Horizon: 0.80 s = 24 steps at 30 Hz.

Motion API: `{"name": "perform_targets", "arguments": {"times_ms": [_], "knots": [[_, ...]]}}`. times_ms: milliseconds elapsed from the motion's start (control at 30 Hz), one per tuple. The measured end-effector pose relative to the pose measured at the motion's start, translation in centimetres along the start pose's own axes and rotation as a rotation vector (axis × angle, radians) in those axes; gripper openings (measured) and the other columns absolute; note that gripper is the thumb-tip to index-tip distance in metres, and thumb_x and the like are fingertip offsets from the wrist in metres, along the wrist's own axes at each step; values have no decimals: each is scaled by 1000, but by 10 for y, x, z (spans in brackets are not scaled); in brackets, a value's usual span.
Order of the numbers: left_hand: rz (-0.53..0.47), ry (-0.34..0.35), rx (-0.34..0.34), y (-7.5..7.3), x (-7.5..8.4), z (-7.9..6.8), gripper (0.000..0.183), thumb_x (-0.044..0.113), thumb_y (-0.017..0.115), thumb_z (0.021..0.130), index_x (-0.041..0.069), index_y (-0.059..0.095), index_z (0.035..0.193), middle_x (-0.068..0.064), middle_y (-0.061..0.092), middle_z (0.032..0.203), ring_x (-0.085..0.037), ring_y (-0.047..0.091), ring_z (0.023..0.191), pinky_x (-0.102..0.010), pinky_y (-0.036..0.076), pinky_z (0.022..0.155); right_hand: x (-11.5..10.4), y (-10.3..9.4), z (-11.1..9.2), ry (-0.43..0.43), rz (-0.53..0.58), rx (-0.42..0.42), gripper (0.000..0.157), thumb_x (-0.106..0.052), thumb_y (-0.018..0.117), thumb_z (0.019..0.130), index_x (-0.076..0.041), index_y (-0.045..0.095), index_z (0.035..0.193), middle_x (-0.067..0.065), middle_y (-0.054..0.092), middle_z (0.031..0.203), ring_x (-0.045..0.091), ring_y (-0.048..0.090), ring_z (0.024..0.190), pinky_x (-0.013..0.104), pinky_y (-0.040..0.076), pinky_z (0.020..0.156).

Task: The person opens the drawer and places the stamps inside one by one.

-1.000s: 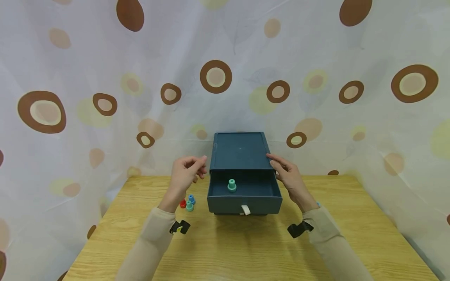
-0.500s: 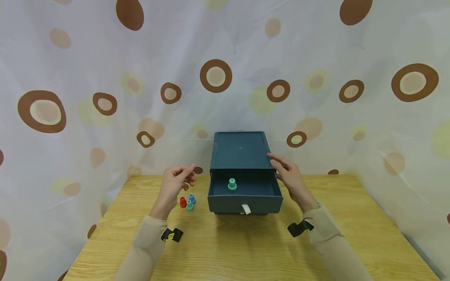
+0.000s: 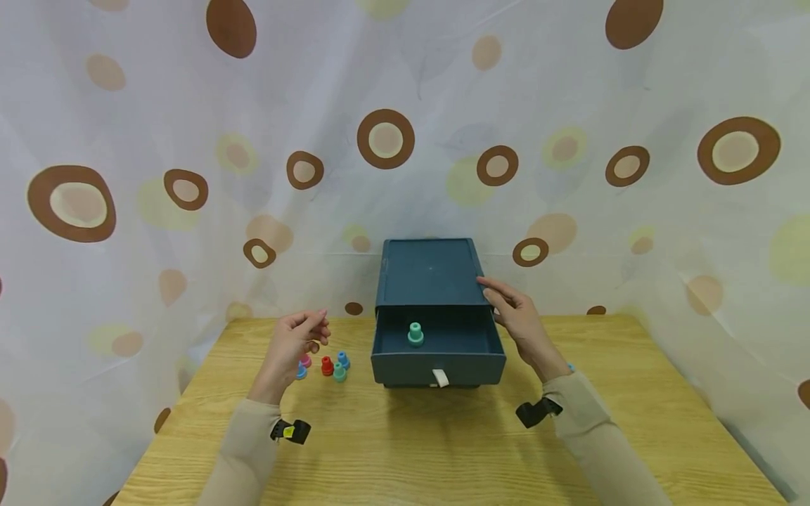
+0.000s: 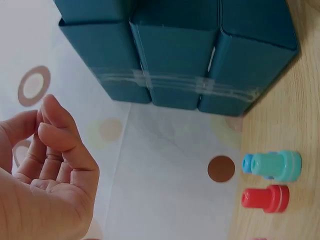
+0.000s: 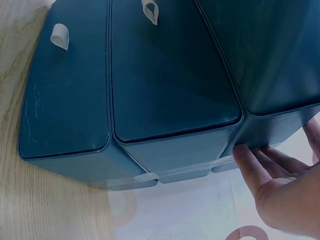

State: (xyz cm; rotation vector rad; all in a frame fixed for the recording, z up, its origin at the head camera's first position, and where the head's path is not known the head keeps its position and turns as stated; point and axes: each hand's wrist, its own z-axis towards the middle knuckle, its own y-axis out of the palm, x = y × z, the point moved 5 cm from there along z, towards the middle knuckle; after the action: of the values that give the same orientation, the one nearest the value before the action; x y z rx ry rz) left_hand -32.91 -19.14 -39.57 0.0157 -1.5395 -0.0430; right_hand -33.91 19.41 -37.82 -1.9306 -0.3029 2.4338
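On the tabletop [image 3: 405, 450], before a spotted cloth [image 3: 436, 200], stands a dark blue drawer unit [image 3: 430, 270] of three levels. Its top drawer [image 3: 405, 367] is pulled out toward the person, and a white loop [image 3: 441, 378] hangs at the front of this drawer. One green peg [image 3: 415, 334] stands upright inside, in the left half of the top drawer.

To the left of the drawer unit, the left hand [image 3: 291, 349] is held in the air. Its grip is slack: the fingers are loosely bent, and the thumb is touching the forefinger or very near to it; I cannot tell which. Between this hand and the drawer unit stand three pegs close together: a red peg [image 3: 326, 365], a blue peg [image 3: 343, 360] and a pale green peg [image 3: 339, 372]. Farther left from the drawer unit, a pink peg [image 3: 306, 360] and a second blue peg [image 3: 301, 371] are partly covered by the hand.

At the right side of the drawer unit, the right hand [image 3: 520, 320] touches its upper edge and side wall. The grip there is apart, with fingers nearly straight.
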Motion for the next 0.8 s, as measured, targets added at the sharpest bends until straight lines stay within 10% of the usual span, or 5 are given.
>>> {"name": "perform_targets", "arguments": {"times_ms": [800], "knots": [[109, -173, 53, -61, -61, 13, 28, 35, 57, 100, 10, 70, 102, 5, 69, 86, -14, 64, 81, -27, 50, 70, 3, 2, 2, 0, 2, -5, 54, -41, 49, 103, -13, 45, 148, 13, 31, 158, 37, 25, 147, 62, 28, 113]]}}
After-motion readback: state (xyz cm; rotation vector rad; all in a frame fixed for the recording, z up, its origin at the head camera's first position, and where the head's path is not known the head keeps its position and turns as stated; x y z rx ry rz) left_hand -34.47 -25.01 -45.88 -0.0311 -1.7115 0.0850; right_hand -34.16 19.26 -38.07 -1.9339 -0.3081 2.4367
